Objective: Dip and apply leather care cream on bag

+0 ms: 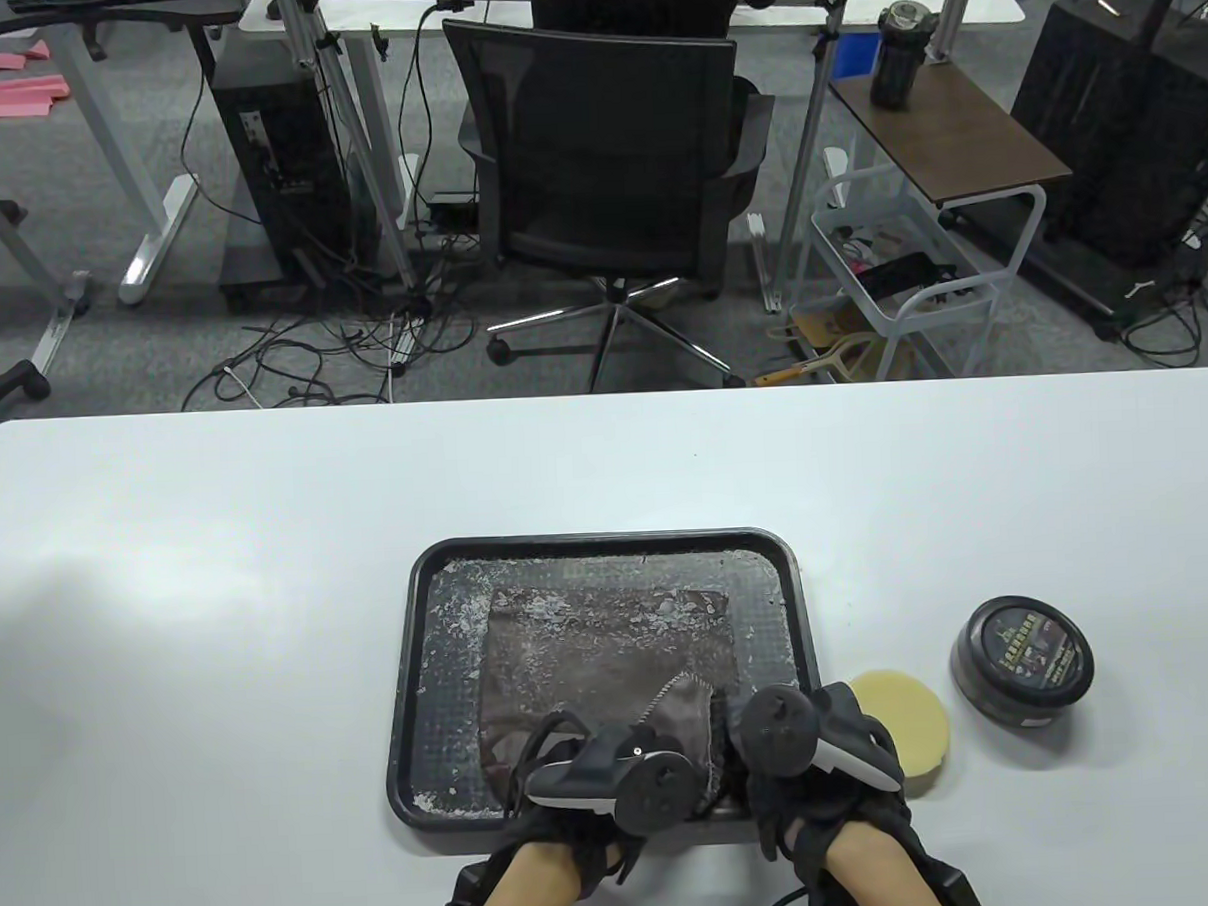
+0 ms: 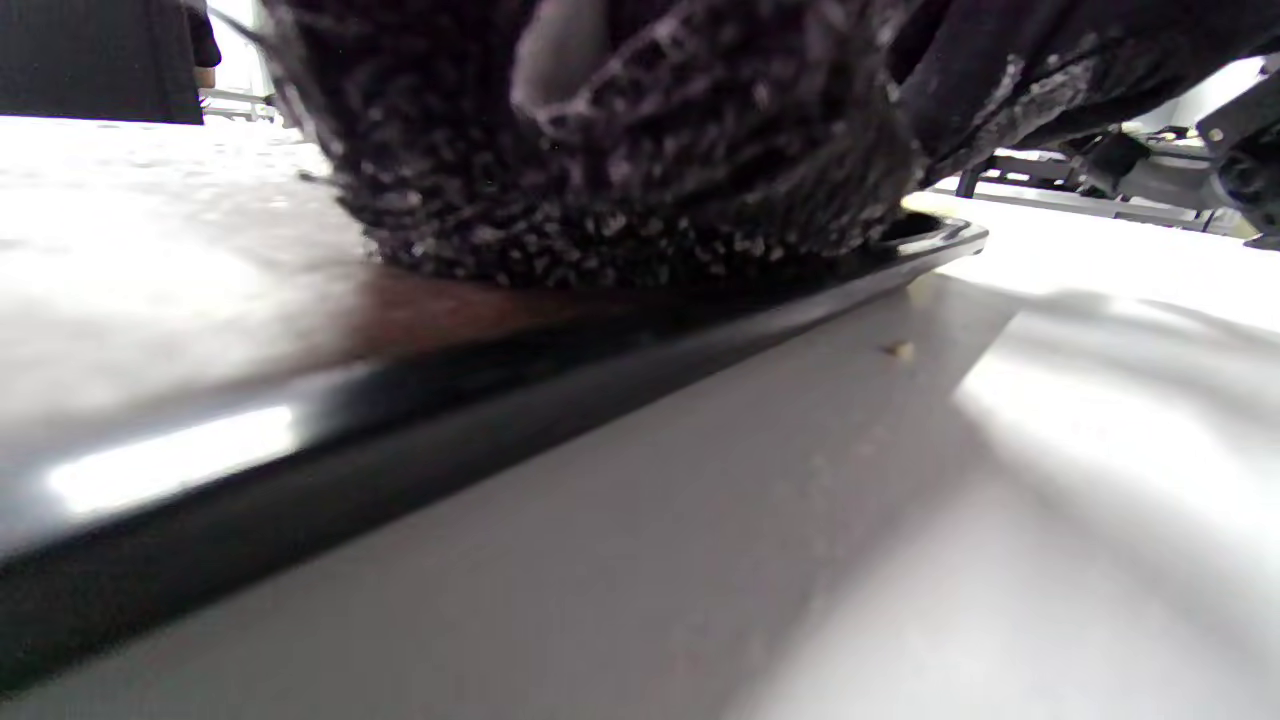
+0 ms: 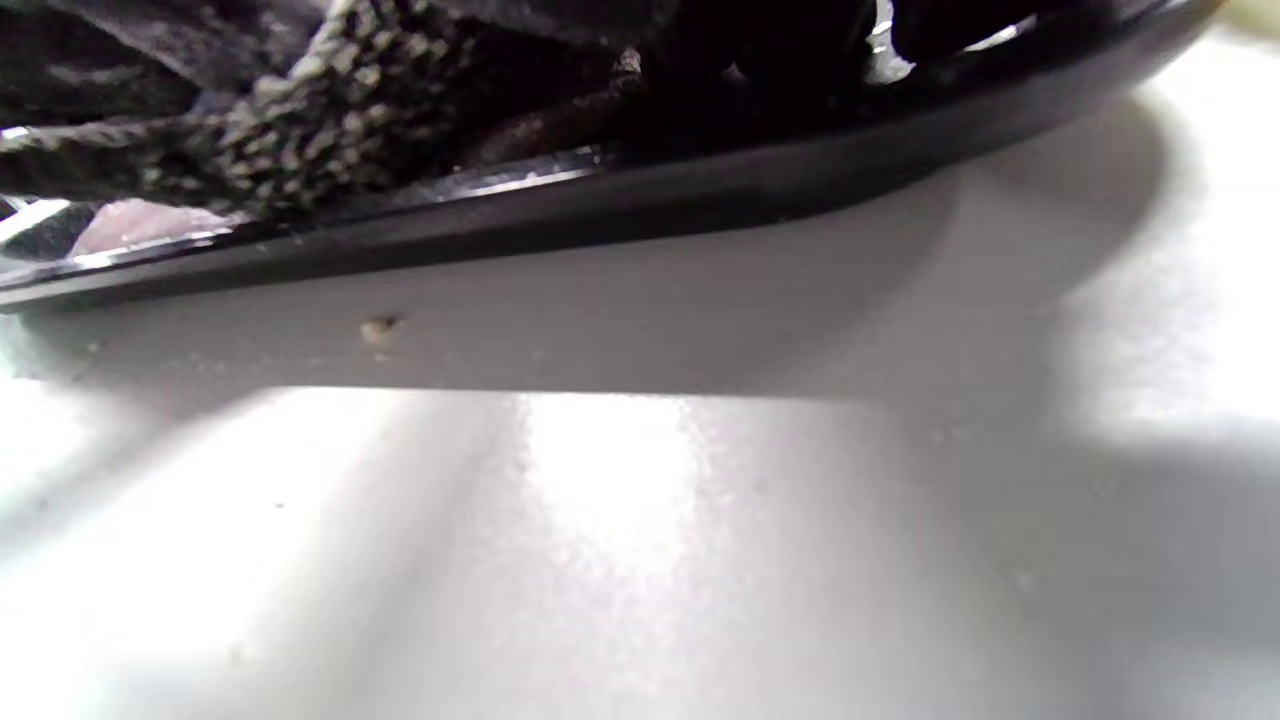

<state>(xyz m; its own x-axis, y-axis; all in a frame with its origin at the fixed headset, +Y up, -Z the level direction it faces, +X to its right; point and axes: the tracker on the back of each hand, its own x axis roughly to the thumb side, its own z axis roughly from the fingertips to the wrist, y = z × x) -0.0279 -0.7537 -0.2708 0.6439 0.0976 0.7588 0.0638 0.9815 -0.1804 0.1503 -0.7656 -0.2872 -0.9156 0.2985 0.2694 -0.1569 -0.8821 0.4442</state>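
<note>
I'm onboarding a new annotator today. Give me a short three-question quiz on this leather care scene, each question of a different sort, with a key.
1. True or false: the cream tin is open.
2. Multiple choice: the yellow sponge lies (A) inside the tray, (B) on the table between the tray and the tin, (C) on top of the tin.
3. Short answer: what lies in the black tray, and where are the left hand and right hand?

Key:
1. False; its lid is on.
2. B.
3. A brown leather bag; both hands are over its near edge, at the tray's near side.
</note>
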